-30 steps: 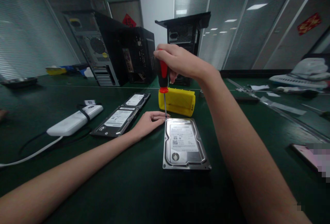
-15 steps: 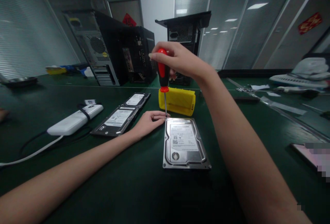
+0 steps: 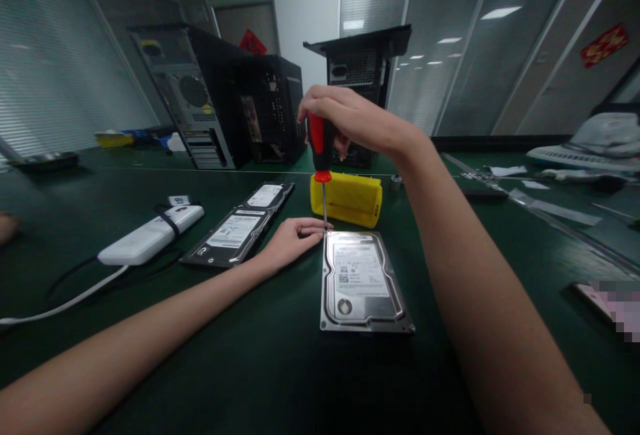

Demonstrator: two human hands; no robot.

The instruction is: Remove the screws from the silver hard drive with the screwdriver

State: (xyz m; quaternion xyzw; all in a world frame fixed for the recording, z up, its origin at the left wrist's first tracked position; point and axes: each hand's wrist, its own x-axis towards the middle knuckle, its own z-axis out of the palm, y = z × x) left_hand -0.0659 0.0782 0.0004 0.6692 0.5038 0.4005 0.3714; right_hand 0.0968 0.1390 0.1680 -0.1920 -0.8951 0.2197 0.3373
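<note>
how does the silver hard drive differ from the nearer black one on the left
The silver hard drive has a bright cover; the nearer black hard drive a dark one. The screwdriver stands at the silver one's far corner, away from the black one. Both lie label up.

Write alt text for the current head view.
The right hand holds a red-black screwdriver upright at the far left corner of a silver hard drive, the left hand beside it. Behind is a yellow case; darker drives lie left.

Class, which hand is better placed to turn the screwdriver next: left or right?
Probably the right hand: it grips the screwdriver from above, tip by the silver drive. The left hand lies low beside that tip.
</note>
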